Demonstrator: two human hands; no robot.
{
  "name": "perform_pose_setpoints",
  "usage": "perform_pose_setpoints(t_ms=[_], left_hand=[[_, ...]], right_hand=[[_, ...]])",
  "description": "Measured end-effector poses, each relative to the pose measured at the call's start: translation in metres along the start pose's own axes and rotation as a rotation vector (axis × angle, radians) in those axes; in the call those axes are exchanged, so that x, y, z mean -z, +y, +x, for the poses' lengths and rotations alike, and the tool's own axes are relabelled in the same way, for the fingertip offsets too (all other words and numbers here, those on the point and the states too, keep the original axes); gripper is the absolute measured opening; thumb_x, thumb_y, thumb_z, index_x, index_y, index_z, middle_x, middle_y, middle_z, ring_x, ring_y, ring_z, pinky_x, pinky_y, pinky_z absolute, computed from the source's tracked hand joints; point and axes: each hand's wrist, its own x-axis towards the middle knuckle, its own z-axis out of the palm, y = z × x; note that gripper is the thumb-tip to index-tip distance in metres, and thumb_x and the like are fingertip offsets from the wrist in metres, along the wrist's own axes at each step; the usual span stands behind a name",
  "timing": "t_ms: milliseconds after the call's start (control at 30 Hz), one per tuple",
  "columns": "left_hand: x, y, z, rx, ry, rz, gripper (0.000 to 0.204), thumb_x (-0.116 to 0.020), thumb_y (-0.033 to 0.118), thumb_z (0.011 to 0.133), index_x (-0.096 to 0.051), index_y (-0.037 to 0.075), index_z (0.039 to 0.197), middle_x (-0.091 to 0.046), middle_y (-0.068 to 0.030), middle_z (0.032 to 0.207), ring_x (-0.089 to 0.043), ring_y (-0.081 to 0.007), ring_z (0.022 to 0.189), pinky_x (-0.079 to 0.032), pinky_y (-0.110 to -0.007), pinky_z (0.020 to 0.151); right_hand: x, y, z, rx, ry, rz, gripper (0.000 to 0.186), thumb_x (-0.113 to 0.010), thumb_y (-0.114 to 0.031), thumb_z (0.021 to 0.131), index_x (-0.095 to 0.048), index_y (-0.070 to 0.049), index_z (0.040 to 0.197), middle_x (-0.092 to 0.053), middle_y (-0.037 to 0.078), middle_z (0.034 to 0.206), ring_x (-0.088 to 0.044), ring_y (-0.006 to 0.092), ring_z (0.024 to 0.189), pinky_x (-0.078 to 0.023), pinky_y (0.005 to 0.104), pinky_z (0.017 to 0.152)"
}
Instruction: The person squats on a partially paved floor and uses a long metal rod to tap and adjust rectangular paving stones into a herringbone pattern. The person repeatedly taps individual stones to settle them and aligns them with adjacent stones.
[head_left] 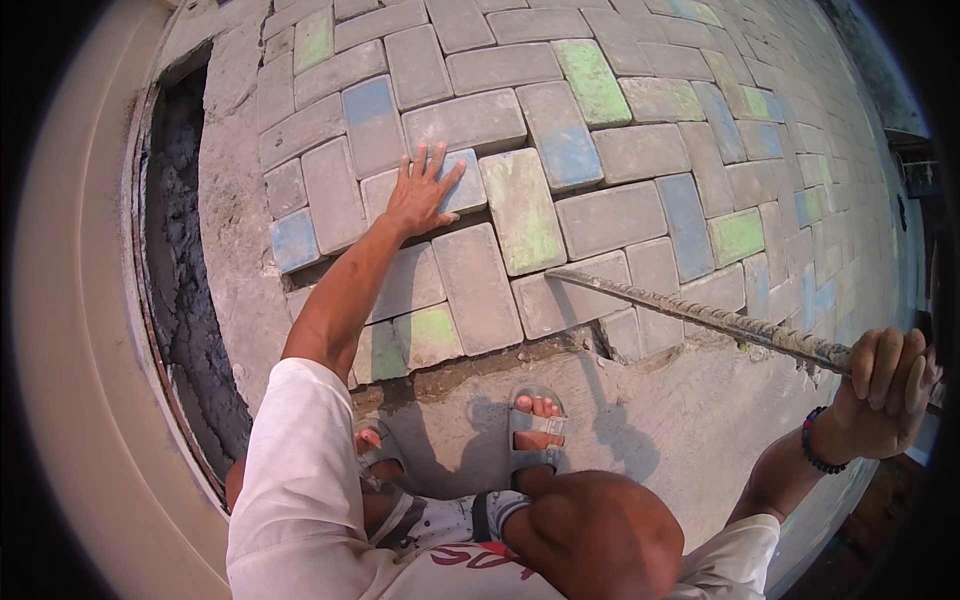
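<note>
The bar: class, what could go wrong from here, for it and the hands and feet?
1. The left hand is spread on a block beside a dark gap; if that block shifts, the hand might get pinched.
2. The bar, held by the right hand, has its tip near the corner of a green block; it could slip or chip an edge.
3. The sandals leave the toes bare near the blocks; a slipping bar might hit them.
</note>
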Motion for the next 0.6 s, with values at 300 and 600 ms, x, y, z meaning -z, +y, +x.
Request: perform_pose_setpoints(t_ms=[300, 600], left_hand=[[-0.004, 0.0, 0.0, 0.03, 0.035, 0.011, 0.089, -0.075, 0.038, 0.073, -0.025, 0.023, 0.146, -0.015, -0.0166, 0.152, -0.015, -0.0422, 0.139, -0.021, -0.058, 0.109], [-0.012, 0.045, -0.021, 0.128, 0.192, -0.287, 0.082, -0.071, 0.027, 0.077, -0.027, 0.016, 0.145, -0.017, -0.0229, 0.149, -0.014, -0.0473, 0.137, -0.019, -0.054, 0.11]], right_hand=[[-0.047, 0.085, 0.14, 0.073, 0.065, -0.199, 0.014, -0.05, -0.006, 0.087, -0.054, -0.004, 0.1, -0.039, -0.008, 0.057, -0.034, 0.0037, 0.042, -0.029, 0.0186, 0.035], [-0.063, 0.03, -0.017, 0.23, -0.001, 0.021, 0.025, -0.056, 0.002, 0.078, -0.055, -0.012, 0.1, -0.038, -0.004, 0.053, -0.034, 0.0047, 0.04, -0.034, 0.0185, 0.039]])
